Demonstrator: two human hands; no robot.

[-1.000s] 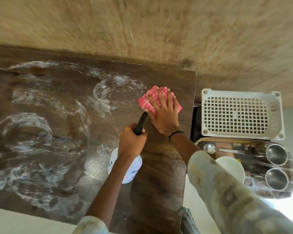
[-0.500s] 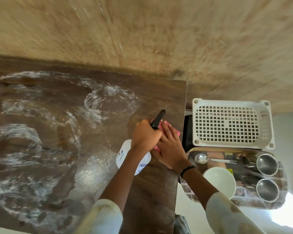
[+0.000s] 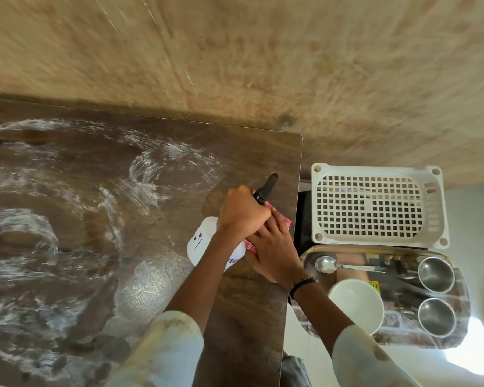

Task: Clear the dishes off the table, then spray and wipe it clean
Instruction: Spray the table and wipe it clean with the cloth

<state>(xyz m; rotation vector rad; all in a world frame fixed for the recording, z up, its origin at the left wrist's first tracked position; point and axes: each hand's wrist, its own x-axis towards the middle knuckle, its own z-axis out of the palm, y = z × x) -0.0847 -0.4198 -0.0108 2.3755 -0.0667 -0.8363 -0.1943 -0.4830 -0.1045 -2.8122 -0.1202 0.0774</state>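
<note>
— Where were the hands when you looked over?

— Both at the desk's (image 3: pixel 67 275) right edge. The left hand (image 3: pixel 242 210) had its grip clamped round the neck of the white spray bottle (image 3: pixel 204 244), fingers curled tight, and the black nozzle (image 3: pixel 266 188) stuck out past the knuckles, pointing away toward the wall.

— And the other one?

— The right hand (image 3: pixel 274 247) lay flat on the red checked cloth (image 3: pixel 284 220), fingers spread straight, pressing it to the wood. Only bits of the cloth peeked out, near the fingertips and under the palm. That hand sat just beside the left one, partly beneath it.

— How did the surface look?

— Streaked with white foamy swirls (image 3: pixel 148 174) over most of the left and middle. The strip by the right edge was bare dark wood.

— The dishes?

— Off the desk, on a shiny steel tray (image 3: pixel 394 263) just to its right: a white bowl (image 3: pixel 356 305), a spoon (image 3: pixel 329 264), and two steel cups (image 3: pixel 436 275). A white plastic basket (image 3: pixel 375 205) stood beyond the tray, nearer the wall.
</note>
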